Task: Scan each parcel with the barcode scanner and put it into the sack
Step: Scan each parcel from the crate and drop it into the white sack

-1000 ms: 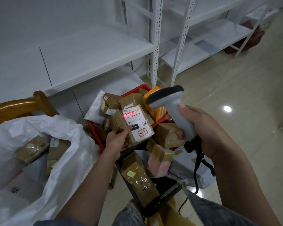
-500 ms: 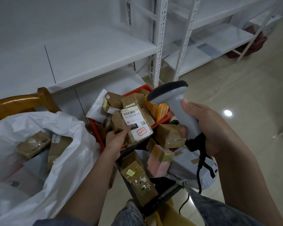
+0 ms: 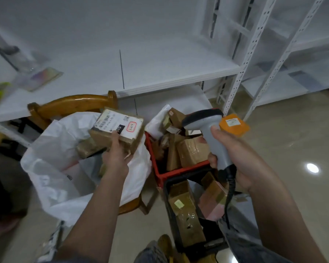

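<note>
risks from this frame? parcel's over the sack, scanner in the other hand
1. The left hand grips the parcel by one edge only, over the white sack; it could tip and fall outside near the sack's rim.
2. The scanner cable hangs across the black crate and may snag parcels there.

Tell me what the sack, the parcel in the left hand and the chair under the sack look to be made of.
Sack: thin white plastic film, by its sheen and soft crumpled folds.
Parcel in the left hand: brown cardboard under glossy clear tape, with a matte white paper label.
Chair: varnished wood, going by its amber colour and bright highlights; grain is too blurred to confirm.
</note>
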The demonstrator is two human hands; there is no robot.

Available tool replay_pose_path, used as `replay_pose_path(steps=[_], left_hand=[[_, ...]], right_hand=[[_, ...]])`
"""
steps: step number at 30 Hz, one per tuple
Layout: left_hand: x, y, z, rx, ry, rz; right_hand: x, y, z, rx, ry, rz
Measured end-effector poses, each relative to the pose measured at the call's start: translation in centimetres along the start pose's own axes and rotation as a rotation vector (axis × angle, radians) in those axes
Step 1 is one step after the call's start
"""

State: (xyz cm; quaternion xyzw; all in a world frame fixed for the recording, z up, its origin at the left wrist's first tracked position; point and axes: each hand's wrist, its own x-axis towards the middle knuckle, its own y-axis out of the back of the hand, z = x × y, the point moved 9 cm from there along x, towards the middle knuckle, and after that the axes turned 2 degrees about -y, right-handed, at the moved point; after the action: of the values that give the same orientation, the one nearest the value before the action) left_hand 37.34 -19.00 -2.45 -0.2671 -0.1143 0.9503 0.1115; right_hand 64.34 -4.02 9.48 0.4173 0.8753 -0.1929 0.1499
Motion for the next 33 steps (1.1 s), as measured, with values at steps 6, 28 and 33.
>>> replay_pose_path(steps=[6, 28, 33], left_hand=[[2.0, 4.1, 0.2, 0.123, -0.046, 0.219], [-1.8, -3.8, -19.4, 0.752, 0.155, -0.119], [-2.3, -1.7, -25.9, 1.224, 0.14, -0.293]], right_hand=[[1.0, -0.5, 2.3, -0.018, -0.062, 0.027], [-0.8, 13.5, 8.3, 0.016, -0.146, 0.266], [1.3, 15.0, 12.5, 0.027, -0.251, 0.296]])
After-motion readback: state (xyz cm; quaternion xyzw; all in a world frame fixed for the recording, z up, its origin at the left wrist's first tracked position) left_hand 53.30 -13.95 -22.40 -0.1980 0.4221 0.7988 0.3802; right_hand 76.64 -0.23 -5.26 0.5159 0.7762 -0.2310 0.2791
